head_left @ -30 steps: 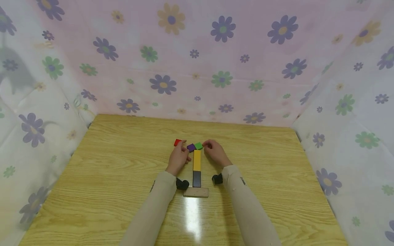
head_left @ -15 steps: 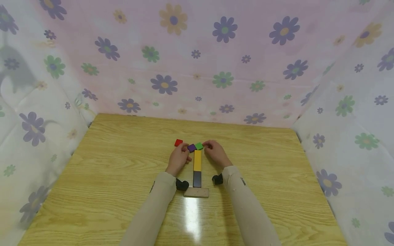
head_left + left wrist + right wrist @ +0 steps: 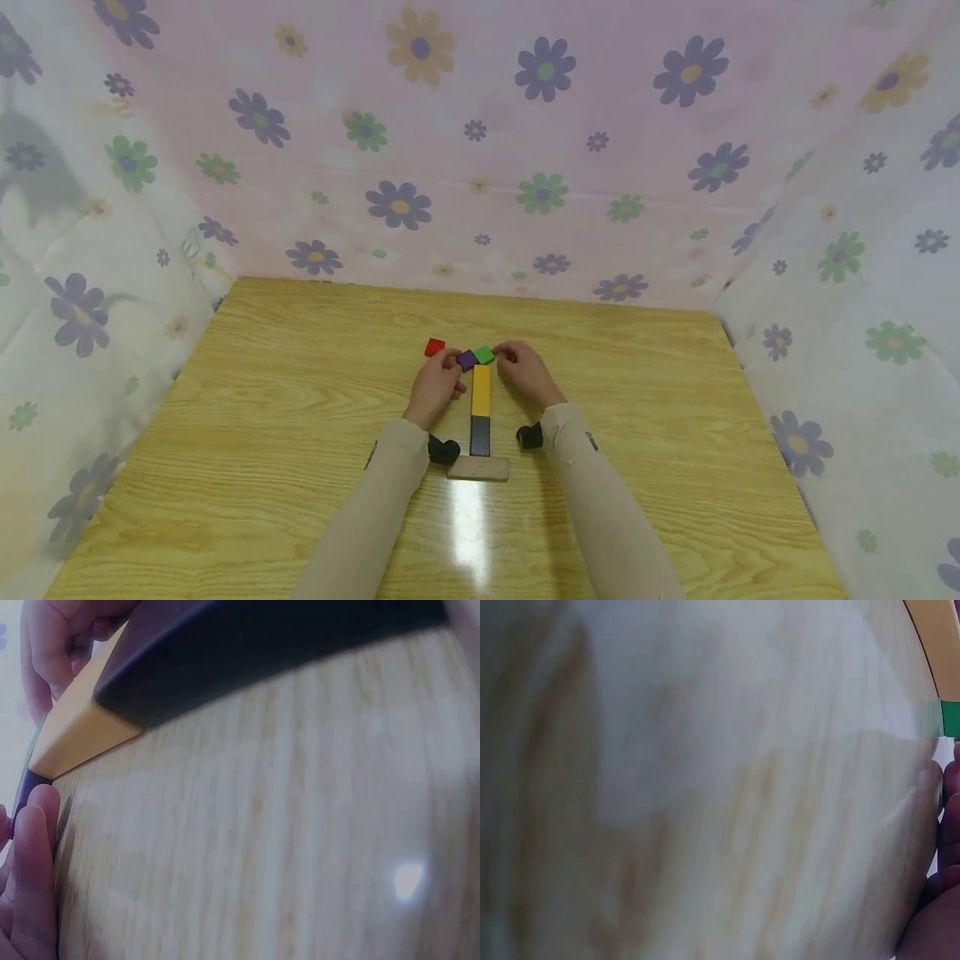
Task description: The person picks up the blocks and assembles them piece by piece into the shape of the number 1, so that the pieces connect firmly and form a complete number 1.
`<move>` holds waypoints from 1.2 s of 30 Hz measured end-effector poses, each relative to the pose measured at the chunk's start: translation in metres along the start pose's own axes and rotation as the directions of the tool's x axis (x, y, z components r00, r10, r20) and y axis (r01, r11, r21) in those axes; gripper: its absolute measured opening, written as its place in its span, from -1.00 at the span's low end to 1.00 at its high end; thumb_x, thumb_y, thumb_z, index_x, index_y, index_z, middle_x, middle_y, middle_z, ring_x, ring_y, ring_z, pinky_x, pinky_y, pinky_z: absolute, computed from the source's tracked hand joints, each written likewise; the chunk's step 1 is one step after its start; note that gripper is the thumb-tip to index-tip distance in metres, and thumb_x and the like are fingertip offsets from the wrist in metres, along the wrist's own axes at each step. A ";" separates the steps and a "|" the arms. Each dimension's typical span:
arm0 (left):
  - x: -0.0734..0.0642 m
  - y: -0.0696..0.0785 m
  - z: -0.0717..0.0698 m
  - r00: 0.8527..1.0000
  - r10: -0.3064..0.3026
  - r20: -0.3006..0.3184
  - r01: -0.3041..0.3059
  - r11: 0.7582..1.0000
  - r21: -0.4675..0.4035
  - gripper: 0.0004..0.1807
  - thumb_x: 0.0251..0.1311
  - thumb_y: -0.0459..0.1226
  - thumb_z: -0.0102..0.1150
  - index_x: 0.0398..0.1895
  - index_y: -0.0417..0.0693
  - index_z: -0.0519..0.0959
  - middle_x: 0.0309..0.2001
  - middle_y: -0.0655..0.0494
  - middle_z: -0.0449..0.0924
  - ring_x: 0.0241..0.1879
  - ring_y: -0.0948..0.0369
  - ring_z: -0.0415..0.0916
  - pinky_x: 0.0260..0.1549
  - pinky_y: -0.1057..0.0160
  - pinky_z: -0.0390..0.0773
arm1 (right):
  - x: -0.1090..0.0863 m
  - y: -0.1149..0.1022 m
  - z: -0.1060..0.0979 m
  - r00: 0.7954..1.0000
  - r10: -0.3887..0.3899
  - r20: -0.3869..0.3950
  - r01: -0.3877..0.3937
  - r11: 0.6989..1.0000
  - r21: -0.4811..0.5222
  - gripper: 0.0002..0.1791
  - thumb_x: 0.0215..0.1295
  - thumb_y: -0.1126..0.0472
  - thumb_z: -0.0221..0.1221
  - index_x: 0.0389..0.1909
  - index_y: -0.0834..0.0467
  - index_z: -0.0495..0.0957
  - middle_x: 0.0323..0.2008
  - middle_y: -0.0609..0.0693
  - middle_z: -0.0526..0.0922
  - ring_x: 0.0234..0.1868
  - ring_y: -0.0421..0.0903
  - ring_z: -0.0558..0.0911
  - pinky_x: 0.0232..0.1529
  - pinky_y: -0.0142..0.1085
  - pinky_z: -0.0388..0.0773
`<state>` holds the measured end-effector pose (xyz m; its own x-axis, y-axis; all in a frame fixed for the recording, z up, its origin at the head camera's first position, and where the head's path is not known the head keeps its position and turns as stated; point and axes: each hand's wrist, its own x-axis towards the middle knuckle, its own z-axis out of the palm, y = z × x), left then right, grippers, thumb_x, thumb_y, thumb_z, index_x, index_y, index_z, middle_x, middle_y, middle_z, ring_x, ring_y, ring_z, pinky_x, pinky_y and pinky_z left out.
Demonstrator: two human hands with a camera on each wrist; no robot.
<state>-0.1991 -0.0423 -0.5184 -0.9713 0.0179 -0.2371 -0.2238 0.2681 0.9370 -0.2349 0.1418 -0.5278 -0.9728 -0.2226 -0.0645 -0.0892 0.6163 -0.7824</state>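
My left hand [image 3: 435, 389] reaches in from the left, fingertips and thumb at the left corner of a purple block [image 3: 467, 360], which they pinch. From the right, my right hand [image 3: 529, 372] holds the right edge of a green block [image 3: 483, 356] between curled fingers. The purple and green blocks meet at a slight angle. Just below them stands a yellow block [image 3: 481, 390], with a black block [image 3: 480, 436] in line under it. In the left wrist view the purple block [image 3: 31, 789] shows by the left fingers; the green block [image 3: 951, 718] is partly visible in the right wrist view.
A red block [image 3: 434, 347] lies beyond the left hand's fingers. A flat wooden block [image 3: 477, 468] lies crosswise at the near end of the black block. Dark wrist cameras [image 3: 444, 451] sit close beside the row. Flowered cloth [image 3: 480, 167] encloses the wooden table [image 3: 285, 375].
My left index finger has drawn back from near the red block to the purple block, uncovering more of the red one. The right hand and the other blocks have stayed in place.
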 end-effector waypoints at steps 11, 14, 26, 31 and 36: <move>0.000 0.000 0.000 1.000 -0.003 0.003 0.004 1.000 -0.020 -0.63 0.26 -0.30 -0.10 0.14 -0.07 0.34 -0.21 -0.02 0.47 -0.53 0.18 0.53 -0.56 0.29 0.52 | 0.001 -0.002 0.000 1.000 -0.013 0.025 0.013 1.000 0.001 -0.69 0.13 0.26 0.15 -0.06 0.13 0.49 -0.31 -0.01 0.43 -0.30 -0.09 0.38 -0.24 -0.25 0.35; 0.000 0.000 0.000 1.000 0.003 0.005 -0.003 1.000 -0.024 -0.63 0.25 -0.30 -0.09 0.13 -0.09 0.34 -0.21 -0.03 0.47 -0.54 0.18 0.53 -0.56 0.29 0.52 | 0.001 -0.002 0.000 1.000 -0.014 0.024 0.014 1.000 -0.016 -0.67 0.12 0.23 0.17 -0.05 0.13 0.48 -0.31 -0.01 0.43 -0.29 -0.09 0.39 -0.23 -0.25 0.36; 0.000 -0.002 0.000 1.000 0.010 0.007 -0.010 1.000 -0.020 -0.64 0.26 -0.30 -0.09 0.13 -0.07 0.34 -0.24 -0.02 0.46 -0.53 0.18 0.52 -0.55 0.29 0.52 | 0.002 -0.003 0.002 1.000 -0.006 0.023 0.007 0.999 -0.044 -0.65 0.09 0.20 0.21 -0.05 0.14 0.50 -0.30 -0.01 0.43 -0.28 -0.09 0.39 -0.21 -0.25 0.36; 0.000 -0.001 0.000 1.000 0.010 0.004 -0.010 1.000 -0.021 -0.64 0.25 -0.31 -0.09 0.13 -0.06 0.34 -0.22 -0.02 0.46 -0.53 0.17 0.53 -0.55 0.29 0.52 | 0.003 -0.001 0.002 1.000 -0.009 0.025 0.010 0.999 -0.047 -0.64 0.10 0.20 0.21 -0.04 0.12 0.49 -0.29 -0.02 0.43 -0.26 -0.10 0.40 -0.20 -0.24 0.37; 0.000 -0.002 0.000 1.000 0.007 -0.002 -0.007 1.000 -0.017 -0.61 0.25 -0.30 -0.08 0.16 0.00 0.32 -0.21 -0.01 0.45 -0.54 0.18 0.53 -0.55 0.29 0.52 | 0.003 -0.001 0.001 1.000 -0.013 0.029 0.014 0.999 -0.052 -0.64 0.11 0.21 0.19 -0.03 0.12 0.49 -0.30 -0.01 0.42 -0.28 -0.10 0.39 -0.22 -0.24 0.36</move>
<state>-0.1985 -0.0426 -0.5204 -0.9730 0.0176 -0.2303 -0.2186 0.2519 0.9427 -0.2370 0.1393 -0.5277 -0.9650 -0.2521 -0.0725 -0.1140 0.6518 -0.7497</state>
